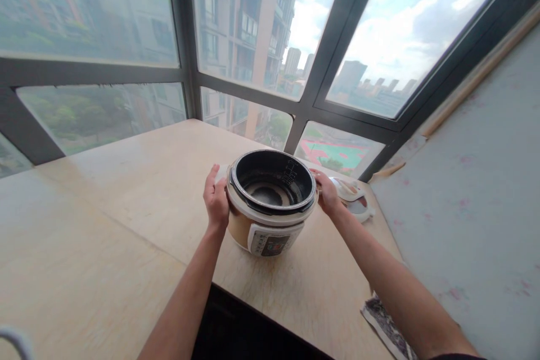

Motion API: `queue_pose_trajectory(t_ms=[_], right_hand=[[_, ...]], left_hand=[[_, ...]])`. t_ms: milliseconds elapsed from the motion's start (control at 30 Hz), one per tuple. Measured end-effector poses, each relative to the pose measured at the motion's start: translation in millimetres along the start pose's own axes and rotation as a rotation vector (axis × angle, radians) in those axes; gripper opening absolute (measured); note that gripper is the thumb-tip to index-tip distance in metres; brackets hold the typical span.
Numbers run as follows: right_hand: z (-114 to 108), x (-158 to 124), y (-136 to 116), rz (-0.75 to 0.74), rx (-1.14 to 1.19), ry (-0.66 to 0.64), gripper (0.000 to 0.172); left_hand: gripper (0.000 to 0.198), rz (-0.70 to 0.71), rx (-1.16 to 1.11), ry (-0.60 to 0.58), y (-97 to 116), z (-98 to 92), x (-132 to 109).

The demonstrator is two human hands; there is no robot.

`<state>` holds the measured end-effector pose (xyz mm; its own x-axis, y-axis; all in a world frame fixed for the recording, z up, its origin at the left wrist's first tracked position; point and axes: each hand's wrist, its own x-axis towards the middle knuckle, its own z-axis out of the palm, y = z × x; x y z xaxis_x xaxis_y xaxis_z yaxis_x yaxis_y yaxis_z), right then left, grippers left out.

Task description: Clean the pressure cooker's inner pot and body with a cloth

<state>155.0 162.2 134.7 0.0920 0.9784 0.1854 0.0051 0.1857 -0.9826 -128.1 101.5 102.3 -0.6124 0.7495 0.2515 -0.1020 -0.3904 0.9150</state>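
Note:
An electric pressure cooker [240,228] stands on a pale stone-like ledge, its lid off and its control panel [272,243] facing me. Inside it sits a black inner pot [274,180] with level marks on the far wall and a worn, pale ring on the bottom; I see no food in it. My left hand [216,197] is closed against the left side, thumb up, its fingers partly hidden behind the cooker. On the opposite side my right hand [326,191] grips near the rim, its fingertips partly out of sight.
A white and silvery lid-like piece [354,198] lies behind my right hand. A folded patterned cloth [386,326] rests by the right wall [472,225]. Framed windows [248,28] border the ledge [105,202]. A grey curved object [14,340] shows at lower left.

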Motion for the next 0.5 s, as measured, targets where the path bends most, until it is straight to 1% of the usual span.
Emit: queue_pose_trajectory(t_ms=[100,200,367,500], right_hand=[[0.7,-0.8,1.2,0.044,0.075,0.045,0.036],[1.9,-4.8,0.7,0.059,0.127,0.087,0.035],[-1.8,-25.3,-3.7,0.071,0.205,0.146,0.033],[-11.4,-49.9,-10.6,0.078,0.262,0.188,0.032]], left_hand=[[0.058,-0.081,-0.071,0.054,4.0,3.6,0.4],[0.058,-0.115,-0.105,0.100,8.2,7.7,1.2],[0.059,-0.156,-0.171,0.102,11.9,11.9,1.5],[0.058,-0.184,-0.176,0.077,16.9,13.5,-8.6]])
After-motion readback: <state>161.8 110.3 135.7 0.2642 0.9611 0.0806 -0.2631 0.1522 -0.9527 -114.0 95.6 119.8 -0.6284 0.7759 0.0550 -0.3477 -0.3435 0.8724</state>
